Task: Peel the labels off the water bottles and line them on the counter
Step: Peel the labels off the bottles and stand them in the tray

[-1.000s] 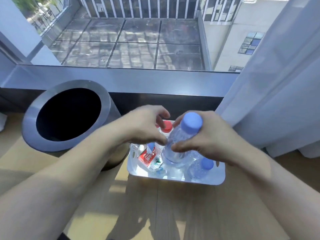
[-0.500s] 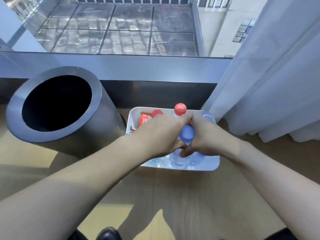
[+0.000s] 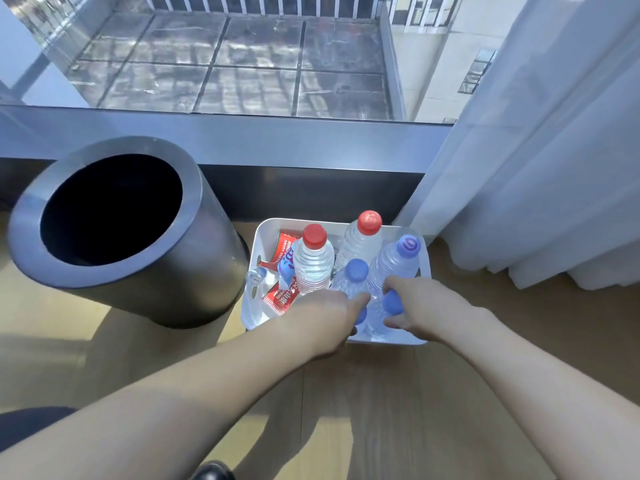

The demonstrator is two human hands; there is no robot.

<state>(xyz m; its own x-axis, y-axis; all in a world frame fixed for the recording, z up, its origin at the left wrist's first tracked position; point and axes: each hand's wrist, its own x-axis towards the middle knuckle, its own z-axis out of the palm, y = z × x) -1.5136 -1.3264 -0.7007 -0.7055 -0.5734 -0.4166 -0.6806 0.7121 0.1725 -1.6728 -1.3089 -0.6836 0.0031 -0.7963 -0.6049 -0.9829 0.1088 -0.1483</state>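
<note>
A white bin (image 3: 257,244) stands on the wooden floor and holds several clear water bottles without labels. Two have red caps (image 3: 314,235) (image 3: 369,222), the others blue caps (image 3: 356,270) (image 3: 408,244). Peeled red and blue labels (image 3: 281,299) lie in the bin's left part. My right hand (image 3: 427,306) grips the blue-capped bottle (image 3: 375,322) by its neck at the bin's front edge. My left hand (image 3: 323,318) reaches over the front rim, fingertips against that bottle. Another blue cap (image 3: 361,317) peeks from under it, and its grip is hidden.
A tall dark round waste bin (image 3: 145,285) with an open top stands just left of the white bin. A dark window ledge (image 3: 242,140) runs behind, and a white curtain (image 3: 540,168) hangs at the right. Wooden floor (image 3: 381,410) lies in front.
The blue-capped bottle held up in both hands a second ago has come down into the front of the white bin. Both hands followed it down and forward.
</note>
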